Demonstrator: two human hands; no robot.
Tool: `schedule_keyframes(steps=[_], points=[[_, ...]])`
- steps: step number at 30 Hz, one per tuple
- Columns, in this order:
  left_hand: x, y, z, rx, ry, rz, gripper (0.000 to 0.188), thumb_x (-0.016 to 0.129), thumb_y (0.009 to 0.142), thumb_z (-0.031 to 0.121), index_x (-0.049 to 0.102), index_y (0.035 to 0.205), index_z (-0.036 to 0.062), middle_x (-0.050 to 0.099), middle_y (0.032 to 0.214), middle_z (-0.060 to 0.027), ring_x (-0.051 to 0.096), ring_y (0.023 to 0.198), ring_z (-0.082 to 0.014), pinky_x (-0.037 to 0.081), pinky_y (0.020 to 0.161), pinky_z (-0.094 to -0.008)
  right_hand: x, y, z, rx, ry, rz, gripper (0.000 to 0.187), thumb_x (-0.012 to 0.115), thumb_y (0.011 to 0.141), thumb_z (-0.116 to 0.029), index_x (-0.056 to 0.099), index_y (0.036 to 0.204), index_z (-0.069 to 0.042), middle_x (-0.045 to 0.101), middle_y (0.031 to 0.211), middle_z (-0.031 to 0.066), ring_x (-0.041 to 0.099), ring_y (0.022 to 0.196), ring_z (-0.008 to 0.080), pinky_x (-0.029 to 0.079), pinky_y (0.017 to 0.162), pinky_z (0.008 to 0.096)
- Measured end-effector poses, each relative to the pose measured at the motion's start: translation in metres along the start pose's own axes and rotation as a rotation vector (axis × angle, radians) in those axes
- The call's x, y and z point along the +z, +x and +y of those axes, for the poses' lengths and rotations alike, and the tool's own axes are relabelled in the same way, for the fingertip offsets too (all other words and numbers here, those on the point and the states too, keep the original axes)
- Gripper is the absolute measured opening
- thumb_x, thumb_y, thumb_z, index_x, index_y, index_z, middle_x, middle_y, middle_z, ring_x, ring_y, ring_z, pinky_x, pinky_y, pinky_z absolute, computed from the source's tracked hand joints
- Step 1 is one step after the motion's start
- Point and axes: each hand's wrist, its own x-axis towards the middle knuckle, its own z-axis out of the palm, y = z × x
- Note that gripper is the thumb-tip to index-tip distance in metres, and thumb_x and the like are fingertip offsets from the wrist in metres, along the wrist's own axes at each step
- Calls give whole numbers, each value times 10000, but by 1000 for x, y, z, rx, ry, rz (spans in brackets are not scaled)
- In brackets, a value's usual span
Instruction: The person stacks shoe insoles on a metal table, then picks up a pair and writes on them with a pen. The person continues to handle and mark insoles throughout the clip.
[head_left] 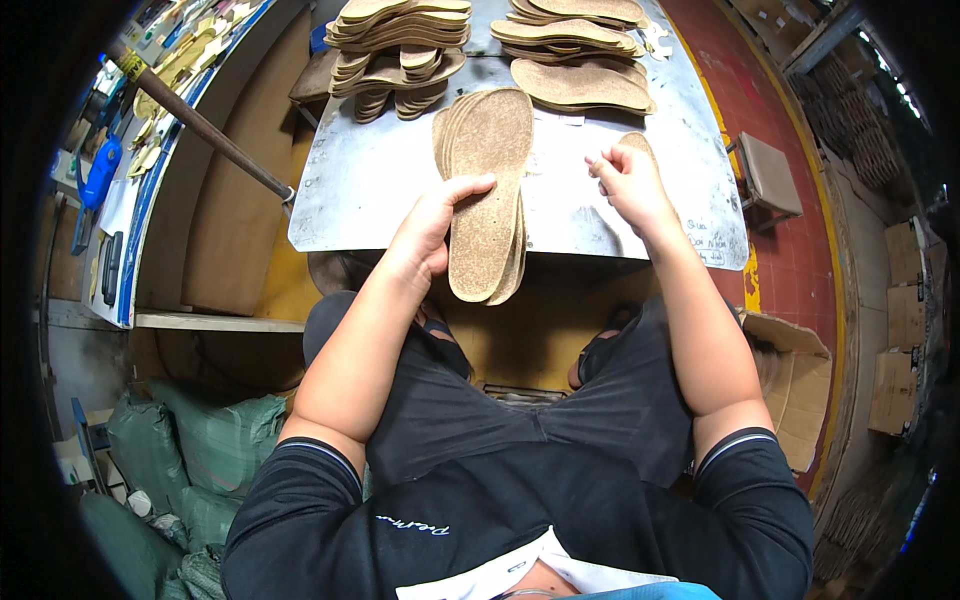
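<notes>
My left hand [438, 222] is closed round the left side of a small stack of brown, speckled cork-like insoles [488, 200], its thumb pressed flat on the top one. The fanned stack extends past the table's near edge. To its right, my right hand [630, 185] hovers over the table with its fingers curled in, and nothing shows between them. Behind that hand another insole [640, 147] lies on the table, partly covered by the hand and wrist.
Piles of insoles stand at the back left [400, 50] and back right [580, 85] of the metal-topped table [340, 200]. A cluttered bench [165, 185] runs along the left, with green sacks [215, 440] below. An open cardboard box [795, 390] sits right of my legs, near a stool [770, 172].
</notes>
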Motion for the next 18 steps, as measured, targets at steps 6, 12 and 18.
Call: schedule_keyframes(steps=[6, 12, 18], points=[[3, -2, -9, 61, 67, 1, 450, 849, 1046, 240, 704, 1338, -69, 818, 1141, -175, 830, 1006, -280, 698, 926, -456, 9, -47, -81, -284, 236, -17, 195, 782, 1114, -192, 780, 1105, 3, 719, 906, -26, 608, 769, 61, 518, 729, 244], [18, -8, -26, 131, 254, -118, 846, 949, 960, 504, 579, 1501, -31, 762, 1265, -147, 789, 1093, -228, 682, 935, -411, 37, -64, -99, -718, -363, 160, 132, 809, 1068, -115, 770, 1067, 11, 754, 896, 94, 703, 756, 190, 568, 716, 337], [29, -6, -40, 170, 276, -103, 797, 925, 994, 447, 558, 1528, -16, 748, 1279, -142, 782, 1105, -233, 688, 915, -403, 41, -67, -90, -745, -395, 194, 117, 786, 1048, -159, 747, 1049, -49, 744, 906, 155, 744, 818, 373, 583, 729, 471]])
